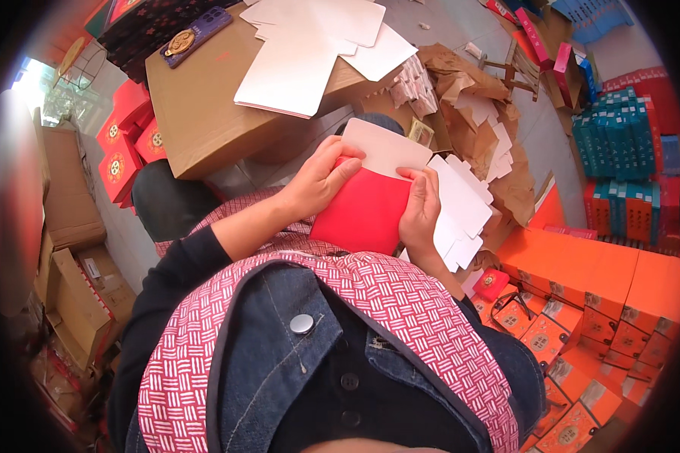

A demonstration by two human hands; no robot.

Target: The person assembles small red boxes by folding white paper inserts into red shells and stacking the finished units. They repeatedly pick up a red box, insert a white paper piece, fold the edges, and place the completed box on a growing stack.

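Both hands hold a flat red envelope (360, 211) above my lap. A blank white card with rounded corners (385, 149) sticks out of its upper edge; how far down it reaches inside is hidden. My left hand (321, 175) grips the upper left edge, thumb on the front by the card. On the right side, my right hand (421, 208) is closed around the envelope's edge, fingertips at the base of the card. Beside that hand fans a stack of white cards (457, 208). More white sheets (295, 64) are piled on a brown cardboard box (196, 113) ahead.
A dark phone with a round gold ornament (196, 36) lies on the box. Red boxes (121, 162) are stacked at the left, near opened cardboard cartons (75, 302). Orange boxes (582, 264) and black-framed glasses (512, 303) are at my right. Crumpled brown paper (506, 174) lies beyond the cards.
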